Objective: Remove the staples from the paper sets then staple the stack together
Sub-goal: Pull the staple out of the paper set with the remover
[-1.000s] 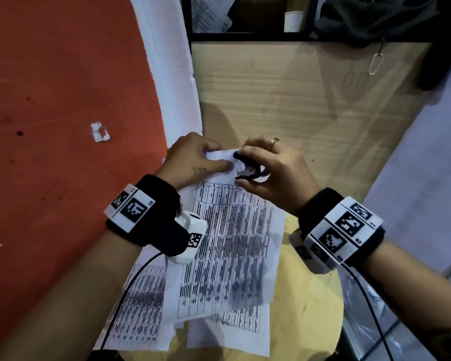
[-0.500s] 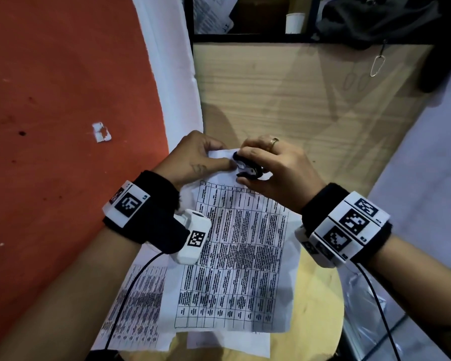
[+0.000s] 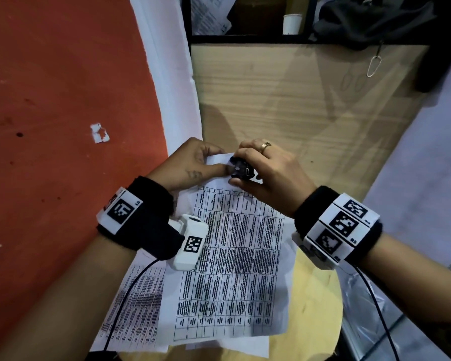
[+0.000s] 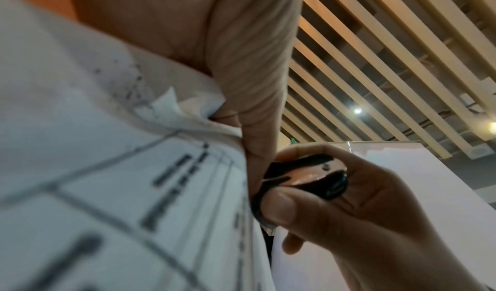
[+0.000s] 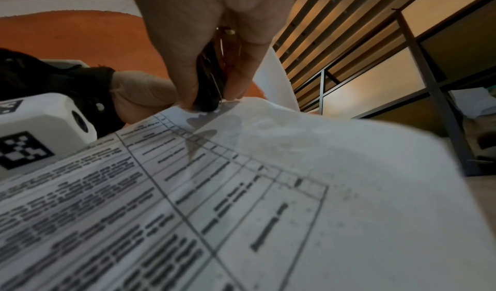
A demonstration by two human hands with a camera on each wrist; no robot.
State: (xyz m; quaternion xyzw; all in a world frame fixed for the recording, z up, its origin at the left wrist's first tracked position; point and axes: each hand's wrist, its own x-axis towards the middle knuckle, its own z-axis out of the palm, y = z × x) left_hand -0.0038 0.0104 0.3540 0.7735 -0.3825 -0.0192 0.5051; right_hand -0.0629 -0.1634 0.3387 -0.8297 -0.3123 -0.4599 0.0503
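A printed paper set [image 3: 235,269] with a table on it lies over a round wooden stool [image 3: 320,303]. My left hand [image 3: 193,162] pinches its top corner, thumb on the sheet, fingers curled behind. My right hand [image 3: 261,170] grips a black staple remover [image 3: 241,169] between thumb and fingers, its claws set on that same corner beside my left thumb. The remover [image 4: 303,176] shows squeezed in the left wrist view, and in the right wrist view the remover [image 5: 209,83] meets the paper [image 5: 241,189]. The staple itself is hidden. More printed sheets [image 3: 138,308] lie underneath at the left.
A wooden cabinet panel [image 3: 297,100] stands just beyond my hands, with a dark shelf above it holding a white cup [image 3: 292,23] and papers. A torn paper scrap [image 3: 99,132] lies on the red floor [image 3: 50,100] to the left. A metal clip [image 3: 374,65] hangs at the upper right.
The top sheet's lower end has flattened and swung right. Both hands stay at the corner, with the remover still on it.
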